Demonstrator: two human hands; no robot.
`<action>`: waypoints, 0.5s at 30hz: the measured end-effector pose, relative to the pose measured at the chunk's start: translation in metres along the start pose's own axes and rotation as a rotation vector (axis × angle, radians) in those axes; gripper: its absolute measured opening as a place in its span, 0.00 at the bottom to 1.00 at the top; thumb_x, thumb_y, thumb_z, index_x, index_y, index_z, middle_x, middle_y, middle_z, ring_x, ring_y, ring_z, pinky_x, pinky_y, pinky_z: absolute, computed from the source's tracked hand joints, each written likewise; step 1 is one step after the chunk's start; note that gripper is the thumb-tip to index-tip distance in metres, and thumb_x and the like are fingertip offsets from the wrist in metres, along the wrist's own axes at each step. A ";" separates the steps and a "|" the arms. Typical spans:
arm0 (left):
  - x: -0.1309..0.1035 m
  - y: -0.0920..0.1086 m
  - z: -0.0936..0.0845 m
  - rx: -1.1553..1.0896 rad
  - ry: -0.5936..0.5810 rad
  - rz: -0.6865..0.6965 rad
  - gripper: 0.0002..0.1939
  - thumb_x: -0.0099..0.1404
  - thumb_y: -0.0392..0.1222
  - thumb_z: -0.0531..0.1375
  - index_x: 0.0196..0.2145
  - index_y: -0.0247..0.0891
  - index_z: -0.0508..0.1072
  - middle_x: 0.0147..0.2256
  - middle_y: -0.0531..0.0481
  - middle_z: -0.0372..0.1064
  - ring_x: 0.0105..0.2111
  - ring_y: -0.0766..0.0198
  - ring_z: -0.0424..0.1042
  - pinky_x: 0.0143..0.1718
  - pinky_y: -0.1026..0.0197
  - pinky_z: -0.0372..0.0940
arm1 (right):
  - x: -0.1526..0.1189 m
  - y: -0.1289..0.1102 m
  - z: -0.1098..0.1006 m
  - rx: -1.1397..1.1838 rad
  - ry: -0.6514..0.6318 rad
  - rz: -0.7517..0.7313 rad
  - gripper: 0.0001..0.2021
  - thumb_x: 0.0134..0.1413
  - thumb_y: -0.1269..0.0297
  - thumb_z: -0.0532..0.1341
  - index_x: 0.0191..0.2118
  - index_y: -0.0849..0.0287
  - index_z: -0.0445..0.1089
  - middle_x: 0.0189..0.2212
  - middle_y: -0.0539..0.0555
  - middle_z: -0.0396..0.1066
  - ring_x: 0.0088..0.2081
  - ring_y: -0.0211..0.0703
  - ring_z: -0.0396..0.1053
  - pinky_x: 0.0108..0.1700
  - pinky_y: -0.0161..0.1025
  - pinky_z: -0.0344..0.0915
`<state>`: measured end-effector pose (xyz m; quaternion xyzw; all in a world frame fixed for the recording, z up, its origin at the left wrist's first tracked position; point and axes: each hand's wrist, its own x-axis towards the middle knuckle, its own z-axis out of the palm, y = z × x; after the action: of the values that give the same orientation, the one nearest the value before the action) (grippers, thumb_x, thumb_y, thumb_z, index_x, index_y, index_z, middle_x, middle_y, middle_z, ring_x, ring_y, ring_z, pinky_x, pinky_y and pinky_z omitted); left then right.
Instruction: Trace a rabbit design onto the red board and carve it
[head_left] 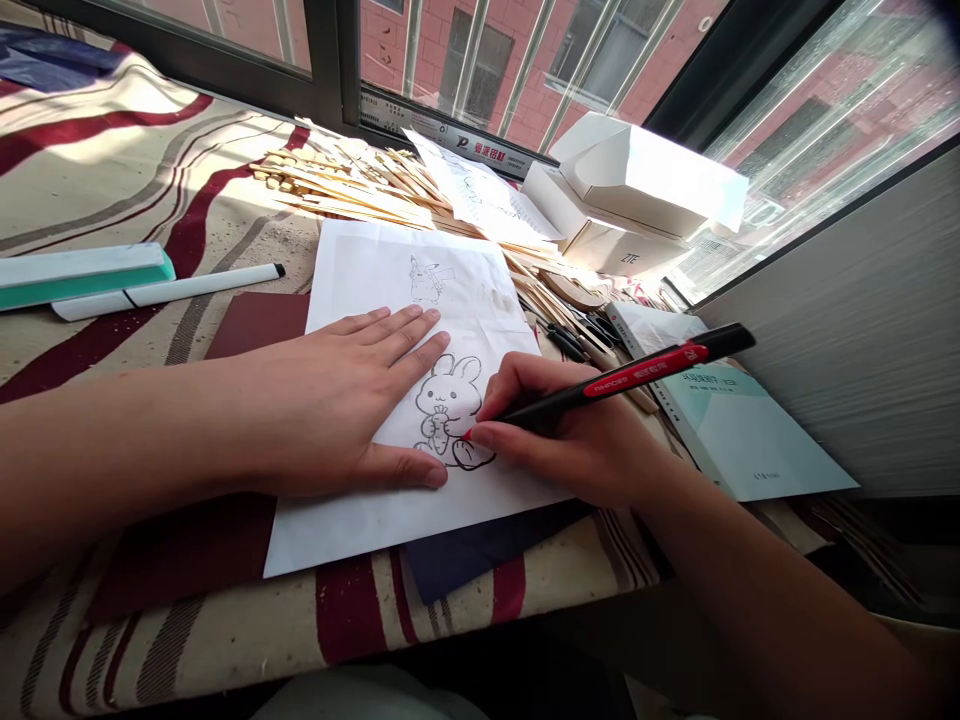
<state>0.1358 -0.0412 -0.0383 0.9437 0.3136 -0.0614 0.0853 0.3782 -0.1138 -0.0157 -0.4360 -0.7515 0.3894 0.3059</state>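
Note:
A white sheet of paper (352,530) bears a drawn rabbit (450,405) holding a carrot, outlined in black. Higher on the sheet is a smaller, fainter cartoon figure (427,280) with pointed ears. Flat on the paper, left of the rabbit, rests my left hand (337,405) with fingers stretched out. My right hand (570,430) is closed around a black marker (562,400) with a red label. The marker's red tip meets the paper around the rabbit's right side. Part of the rabbit's right edge is hidden by my right fingers.
A dark red folder (187,555) and dark blue cloth (487,555) lie beneath the sheet. Wooden sticks (360,180) are heaped behind it, near a white box (615,225). A pale green book (750,420) lies right; a white pen (172,290) lies left. Windows border the striped cloth.

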 end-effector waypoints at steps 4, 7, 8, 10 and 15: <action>0.000 -0.009 0.015 0.013 0.120 0.055 0.63 0.66 0.87 0.42 0.81 0.36 0.44 0.81 0.38 0.29 0.80 0.40 0.40 0.79 0.46 0.36 | -0.001 0.000 -0.002 0.006 -0.008 0.009 0.12 0.57 0.70 0.77 0.34 0.60 0.72 0.27 0.47 0.75 0.28 0.33 0.68 0.30 0.30 0.65; -0.001 -0.013 0.020 0.023 0.140 0.074 0.62 0.67 0.85 0.45 0.81 0.36 0.45 0.81 0.38 0.30 0.80 0.39 0.41 0.79 0.46 0.36 | -0.002 0.001 -0.003 0.000 -0.015 0.009 0.12 0.56 0.70 0.77 0.34 0.60 0.72 0.27 0.47 0.74 0.28 0.33 0.68 0.30 0.30 0.65; -0.001 -0.013 0.020 0.025 0.141 0.076 0.62 0.67 0.85 0.45 0.81 0.35 0.45 0.81 0.38 0.30 0.80 0.39 0.41 0.79 0.46 0.36 | -0.002 0.001 -0.004 -0.005 -0.016 0.007 0.12 0.56 0.70 0.77 0.34 0.60 0.72 0.27 0.47 0.74 0.28 0.33 0.68 0.30 0.30 0.65; -0.001 -0.013 0.019 0.028 0.138 0.077 0.62 0.67 0.84 0.45 0.81 0.35 0.44 0.81 0.38 0.30 0.80 0.40 0.40 0.79 0.47 0.36 | -0.003 0.001 -0.005 -0.009 -0.021 0.003 0.12 0.56 0.70 0.76 0.34 0.60 0.72 0.27 0.47 0.74 0.28 0.33 0.67 0.30 0.30 0.65; -0.002 -0.012 0.018 0.020 0.121 0.068 0.63 0.66 0.86 0.43 0.81 0.36 0.43 0.81 0.39 0.28 0.80 0.41 0.39 0.79 0.48 0.34 | -0.004 -0.001 -0.005 -0.030 -0.022 0.024 0.11 0.56 0.71 0.75 0.33 0.60 0.72 0.28 0.48 0.75 0.28 0.34 0.68 0.30 0.31 0.66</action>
<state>0.1262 -0.0362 -0.0567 0.9566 0.2852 -0.0043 0.0588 0.3834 -0.1160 -0.0128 -0.4452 -0.7553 0.3866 0.2861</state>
